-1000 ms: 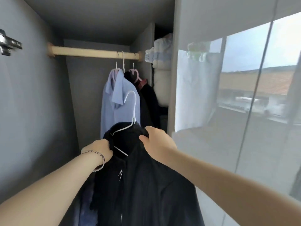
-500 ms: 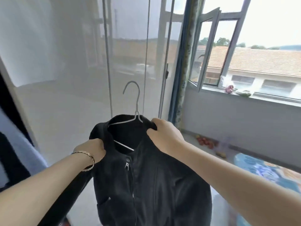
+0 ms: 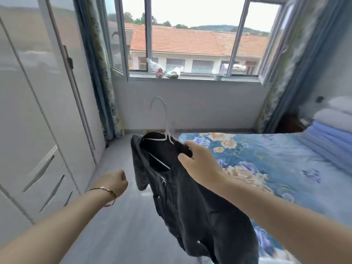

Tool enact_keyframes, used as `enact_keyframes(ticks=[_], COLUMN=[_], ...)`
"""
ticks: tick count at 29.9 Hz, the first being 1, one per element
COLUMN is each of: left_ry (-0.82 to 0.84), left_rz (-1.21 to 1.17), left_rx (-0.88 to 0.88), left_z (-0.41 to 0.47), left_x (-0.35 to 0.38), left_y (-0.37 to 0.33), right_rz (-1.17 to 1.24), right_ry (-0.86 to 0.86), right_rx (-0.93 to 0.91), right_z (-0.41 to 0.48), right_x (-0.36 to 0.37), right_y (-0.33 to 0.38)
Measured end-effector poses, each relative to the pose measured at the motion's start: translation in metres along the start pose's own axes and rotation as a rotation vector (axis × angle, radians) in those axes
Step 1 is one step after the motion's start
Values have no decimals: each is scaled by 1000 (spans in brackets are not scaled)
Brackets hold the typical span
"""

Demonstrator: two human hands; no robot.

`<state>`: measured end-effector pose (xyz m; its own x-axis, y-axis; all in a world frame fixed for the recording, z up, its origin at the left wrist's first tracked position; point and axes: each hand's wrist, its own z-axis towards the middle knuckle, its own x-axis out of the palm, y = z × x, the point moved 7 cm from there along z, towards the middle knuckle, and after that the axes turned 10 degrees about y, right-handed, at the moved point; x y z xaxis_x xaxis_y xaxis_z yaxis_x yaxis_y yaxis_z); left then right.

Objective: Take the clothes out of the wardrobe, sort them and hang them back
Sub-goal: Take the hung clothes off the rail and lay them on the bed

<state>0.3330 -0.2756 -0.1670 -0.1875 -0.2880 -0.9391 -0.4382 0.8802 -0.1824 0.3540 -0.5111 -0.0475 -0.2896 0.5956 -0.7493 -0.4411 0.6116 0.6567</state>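
Black jacket (image 3: 190, 202) off the rail and in the air, on a white wire hanger (image 3: 166, 122). Hanger hook stands up above the collar and catches nothing. Front zip partly open at the neck, with the hanger's crossbar showing inside. One sleeve droops on the left side. The body hangs down out of the bottom of the view.

Right hand (image 3: 200, 164) carries it, fingers and thumb clamped on the collar at the jacket's right shoulder, arm stretched forward. Left hand (image 3: 112, 181) is apart from the jacket, to its left and lower. It is balled in a loose fist with nothing in it. Thin bracelet (image 3: 108, 191) on that wrist.

The jacket hangs over grey floor (image 3: 123, 225), just at the left edge of a bed (image 3: 266, 159). Its lower half overlaps that edge in view; contact cannot be told. Bed cover is blue with a flower print. A stack of folded blankets (image 3: 333, 130), blue below and pale above, sits at the bed's far right edge.

Wardrobe (image 3: 38, 111) along the left, with glossy white doors shut and long slanted handles low down.

Straight ahead is an open window with a tiled roof outside. On the sill (image 3: 190, 78), near its middle, are two plastic bags (image 3: 171, 72) touching each other. A small cup (image 3: 219, 76) stands further right. Patterned curtains are drawn back at each end: left curtain (image 3: 102, 82), right curtain (image 3: 291, 73).
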Motion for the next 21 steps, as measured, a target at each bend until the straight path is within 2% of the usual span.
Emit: enact_keyframes(ticks=[4, 10, 17, 21], left_ry=[55, 167, 283, 333], left_rz=[32, 89, 180, 248], left_rx=[190, 506, 740, 803], left_z=[4, -27, -79, -106], left_x=[18, 49, 101, 135], left_y=[-62, -154, -254, -305], right_rz=[40, 10, -20, -55], right_ry=[-175, -579, -801, -835], right_rx=[151, 381, 677, 813], right_z=[-50, -148, -286, -359], right_x=[-32, -76, -111, -140], right_y=[-26, -57, -127, -184])
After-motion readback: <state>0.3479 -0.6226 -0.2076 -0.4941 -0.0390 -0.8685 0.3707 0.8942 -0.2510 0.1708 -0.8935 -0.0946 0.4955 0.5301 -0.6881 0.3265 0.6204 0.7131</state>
